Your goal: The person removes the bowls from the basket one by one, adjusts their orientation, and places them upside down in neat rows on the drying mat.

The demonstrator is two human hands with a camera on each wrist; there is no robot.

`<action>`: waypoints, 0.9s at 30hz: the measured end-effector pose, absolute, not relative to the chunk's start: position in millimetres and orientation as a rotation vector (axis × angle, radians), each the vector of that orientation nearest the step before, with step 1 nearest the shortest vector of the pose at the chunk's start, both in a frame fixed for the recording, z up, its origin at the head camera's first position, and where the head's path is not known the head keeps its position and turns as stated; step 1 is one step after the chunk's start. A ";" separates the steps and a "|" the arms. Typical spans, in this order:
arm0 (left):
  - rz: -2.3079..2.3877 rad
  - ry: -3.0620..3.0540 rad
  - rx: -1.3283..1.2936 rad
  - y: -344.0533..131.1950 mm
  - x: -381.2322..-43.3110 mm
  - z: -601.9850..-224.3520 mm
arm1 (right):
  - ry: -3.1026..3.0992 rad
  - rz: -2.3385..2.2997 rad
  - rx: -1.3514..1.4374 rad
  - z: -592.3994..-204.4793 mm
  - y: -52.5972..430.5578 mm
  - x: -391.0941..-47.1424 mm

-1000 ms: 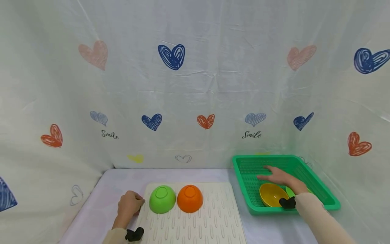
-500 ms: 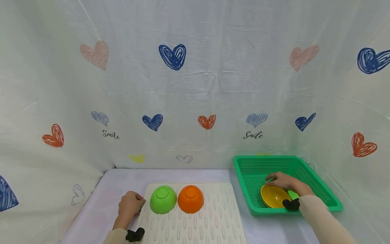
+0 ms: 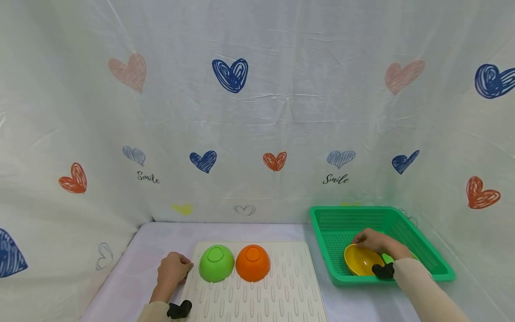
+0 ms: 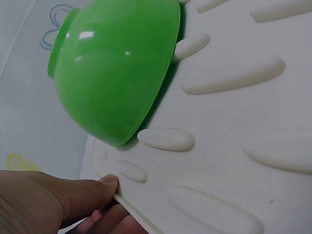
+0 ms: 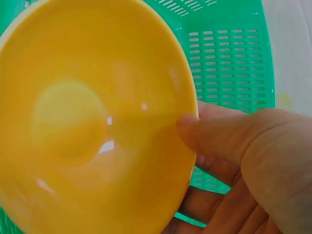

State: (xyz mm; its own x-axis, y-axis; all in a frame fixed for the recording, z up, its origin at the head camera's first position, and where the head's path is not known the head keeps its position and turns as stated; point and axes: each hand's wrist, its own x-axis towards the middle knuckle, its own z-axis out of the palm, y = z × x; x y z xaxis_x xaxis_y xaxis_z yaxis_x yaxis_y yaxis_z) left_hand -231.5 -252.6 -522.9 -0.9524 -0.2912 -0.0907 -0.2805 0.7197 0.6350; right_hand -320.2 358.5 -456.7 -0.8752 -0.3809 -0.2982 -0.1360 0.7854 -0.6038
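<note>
My right hand [image 3: 374, 241] is inside the green basket [image 3: 322, 264] and grips the rim of a yellow bowl [image 3: 362, 261]. In the right wrist view the thumb lies over the inside of the yellow bowl [image 5: 97, 161], with the other fingers behind its wall. My left hand [image 3: 172, 270] pinches the left edge of a white ribbed mat [image 3: 281, 286], thumb on top and fingers beneath. Close to that hand, a green bowl [image 4: 117, 63] sits upside down on the mat. Beside it, an orange bowl [image 3: 253, 264] is also upside down.
Another light green piece [image 3: 387, 258] shows in the basket, partly hidden by the right hand and wrist. Behind the table [image 3: 169, 232] hangs a white curtain [image 3: 257, 107] with printed hearts. The basket stands at the right, near the curtain.
My right hand has come down from above the basket onto the yellow bowl and now grips its rim. The left hand keeps its hold on the mat.
</note>
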 end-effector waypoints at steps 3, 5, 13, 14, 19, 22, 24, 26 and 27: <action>-1.058 -2.901 0.475 -252.5 -231.1 -522.8 | 2.550 -0.866 -0.286 -456.1 356.5 -317.9; -1.063 -2.905 0.479 -252.3 -230.7 -522.3 | 2.534 -0.903 -0.235 -455.6 355.4 -316.1; -1.088 -2.897 0.486 -251.9 -229.4 -520.3 | 2.521 -1.006 -0.275 -451.2 356.4 -310.9; -1.083 -2.901 0.485 -252.0 -229.7 -520.6 | 2.524 -1.013 -0.271 -450.6 357.0 -310.3; -1.080 -2.899 0.505 -252.2 -230.8 -522.2 | 2.551 -1.055 -0.287 -450.0 358.8 -307.8; -1.087 -2.893 0.504 -251.7 -230.9 -521.8 | 2.554 -1.106 -0.284 -450.2 358.8 -305.6; -1.086 -2.892 0.506 -251.1 -230.8 -521.4 | 2.545 -1.147 -0.258 -449.7 358.1 -303.4; -1.088 -2.889 0.510 -251.0 -230.5 -521.4 | 2.539 -1.187 -0.235 -447.9 356.6 -300.7; -1.089 -2.887 0.512 -251.1 -230.4 -521.6 | 2.538 -1.206 -0.224 -446.4 355.5 -299.1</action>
State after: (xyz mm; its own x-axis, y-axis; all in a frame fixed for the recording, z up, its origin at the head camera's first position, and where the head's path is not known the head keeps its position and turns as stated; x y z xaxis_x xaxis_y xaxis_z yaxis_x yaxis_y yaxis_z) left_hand -230.4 -251.1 -521.6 -0.9462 -0.3072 -0.1013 -0.2976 0.7040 0.6449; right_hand -299.1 355.5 -446.4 -0.9360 -0.2752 -0.2194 -0.0038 0.6312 -0.7756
